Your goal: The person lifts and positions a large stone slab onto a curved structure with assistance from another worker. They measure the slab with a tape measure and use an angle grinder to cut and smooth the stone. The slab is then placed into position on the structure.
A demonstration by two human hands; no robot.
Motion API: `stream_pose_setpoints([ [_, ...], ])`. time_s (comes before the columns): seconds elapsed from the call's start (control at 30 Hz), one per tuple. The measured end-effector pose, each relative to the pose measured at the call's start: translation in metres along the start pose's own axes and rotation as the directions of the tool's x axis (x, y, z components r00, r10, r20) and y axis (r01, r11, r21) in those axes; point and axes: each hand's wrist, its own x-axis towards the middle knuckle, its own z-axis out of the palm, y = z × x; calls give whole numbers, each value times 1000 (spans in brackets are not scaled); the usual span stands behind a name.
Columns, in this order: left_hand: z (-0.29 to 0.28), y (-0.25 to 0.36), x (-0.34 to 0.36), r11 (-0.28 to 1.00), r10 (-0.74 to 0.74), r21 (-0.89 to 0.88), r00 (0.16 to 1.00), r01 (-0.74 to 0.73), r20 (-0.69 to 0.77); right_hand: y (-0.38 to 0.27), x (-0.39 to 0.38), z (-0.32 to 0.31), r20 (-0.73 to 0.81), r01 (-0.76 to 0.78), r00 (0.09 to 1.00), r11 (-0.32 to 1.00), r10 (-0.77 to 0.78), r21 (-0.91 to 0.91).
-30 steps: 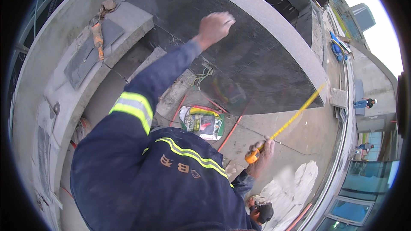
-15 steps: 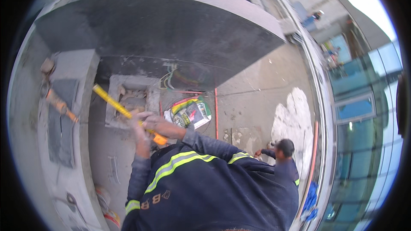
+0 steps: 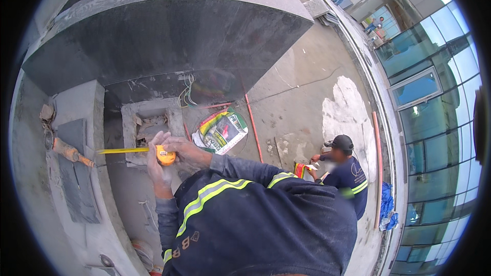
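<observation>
A tape measure with an orange case [image 3: 165, 156] sits between my two hands, and its yellow blade [image 3: 123, 151] reaches out level to the left. My left hand [image 3: 159, 171] is closed against the near left side of the case, dusty, with its fingers pointing up. From the right, my right hand [image 3: 189, 152] grips the case, its fingers bent over the top. The blade's far end comes close to a concrete ledge [image 3: 97, 117], where a dark stone slab [image 3: 76, 184] lies with an orange-bodied power tool [image 3: 71, 152] across it.
A printed cement-type bag [image 3: 223, 132] lies on the floor beyond my hands, beside a rough square block frame [image 3: 130, 133]. A dark stone-faced wall [image 3: 169, 36] stands ahead. Orange pipes [image 3: 253, 128] cross the floor. At right a co-worker [image 3: 345, 168] crouches near white powder [image 3: 350, 107].
The tape blade has swung from a diagonal to nearly level, and less of it shows. My hands have closed in around the case. The view has shifted, and a red-yellow packet now shows by the co-worker.
</observation>
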Motion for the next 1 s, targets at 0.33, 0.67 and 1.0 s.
stream_pose_setpoints([
  [0.33, 12, -67, 1, 983, -60, -178, 989, 36, -132, -7, -30, -28, 45, 126, 991, 992, -126, 5],
  [0.67, -22, -89, -11, 994, 95, 18, 777, -108, -622, -6, -27, -69, 20, -201, 973, 887, 230, -415],
  [1.0, -376, 127, -44, -86, 876, 831, 440, 550, -200, 45, -36, -146, -150, -184, 978, 926, 142, -329],
])
